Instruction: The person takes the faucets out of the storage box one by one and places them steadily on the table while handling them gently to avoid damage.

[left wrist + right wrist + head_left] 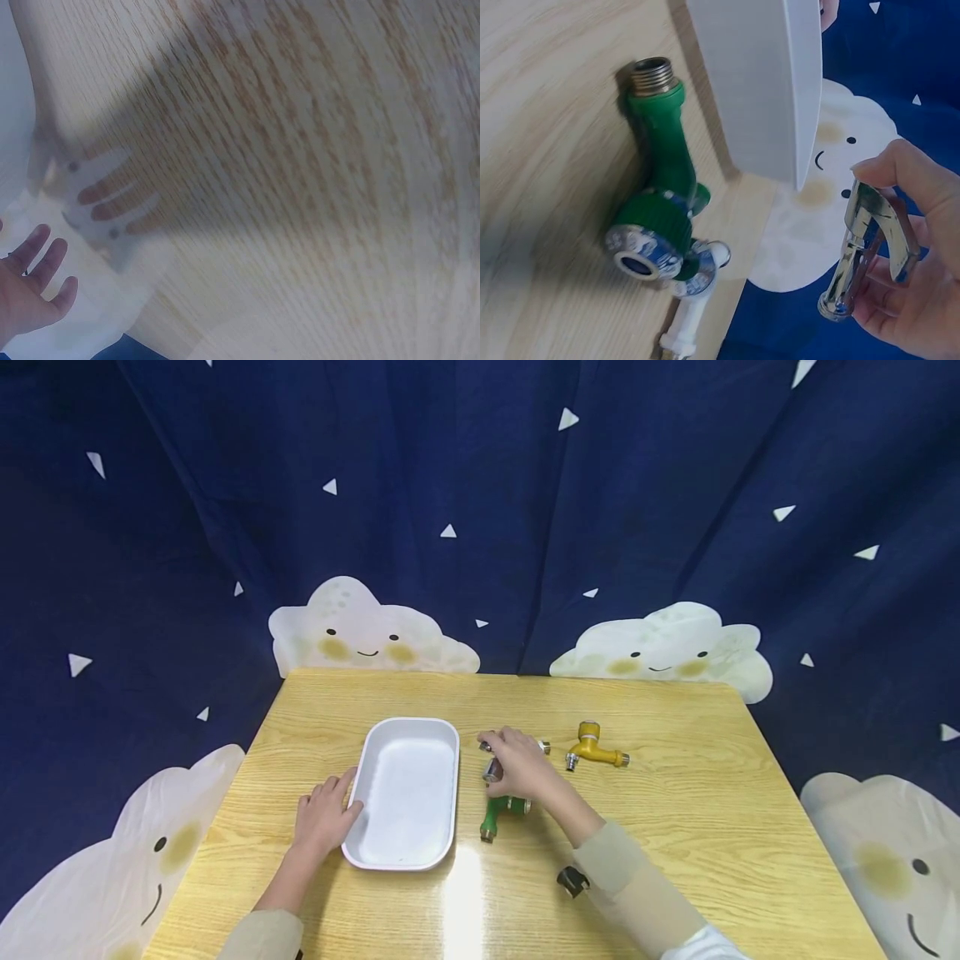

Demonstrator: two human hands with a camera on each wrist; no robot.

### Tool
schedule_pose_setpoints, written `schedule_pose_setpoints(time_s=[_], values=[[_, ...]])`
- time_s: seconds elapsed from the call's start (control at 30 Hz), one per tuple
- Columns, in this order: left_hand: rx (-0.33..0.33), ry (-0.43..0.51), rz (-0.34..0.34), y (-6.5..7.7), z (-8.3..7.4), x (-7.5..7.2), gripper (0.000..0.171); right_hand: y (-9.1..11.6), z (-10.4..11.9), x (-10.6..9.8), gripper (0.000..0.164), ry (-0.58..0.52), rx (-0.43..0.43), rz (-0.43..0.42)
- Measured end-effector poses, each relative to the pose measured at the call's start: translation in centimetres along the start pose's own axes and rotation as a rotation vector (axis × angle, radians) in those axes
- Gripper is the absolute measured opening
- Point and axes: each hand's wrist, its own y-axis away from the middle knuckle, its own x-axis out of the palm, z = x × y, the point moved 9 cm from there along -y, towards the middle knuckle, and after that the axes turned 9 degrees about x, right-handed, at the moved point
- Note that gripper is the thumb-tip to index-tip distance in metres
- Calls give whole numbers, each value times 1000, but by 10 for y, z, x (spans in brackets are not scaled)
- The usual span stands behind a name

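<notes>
My right hand (517, 767) grips a shiny chrome tap (851, 255), thumb on one side and fingers round the other. It is over the table to the right of the white tray (352, 856). Just below the hand lies a green tap (491, 818) with a threaded brass end. Past it, a white tap (682, 326) shows in the right wrist view, mostly hidden by the hand from the head. My left hand (324, 817) rests against the tray's left rim, its fingers loosely extended, and they look spread in the left wrist view.
A yellow tap (590, 747) lies on the wooden table (675, 827) to the right of my right hand. A small black device (573, 882) is at the right wrist. Behind the table hangs a dark blue curtain (480, 468) with clouds.
</notes>
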Motion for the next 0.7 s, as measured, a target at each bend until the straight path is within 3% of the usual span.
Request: schedule_pose_setpoints(time_s=[0.7], values=[[0,2,11,1,1,2,58,19,-39,4,80,-22,82,-38]])
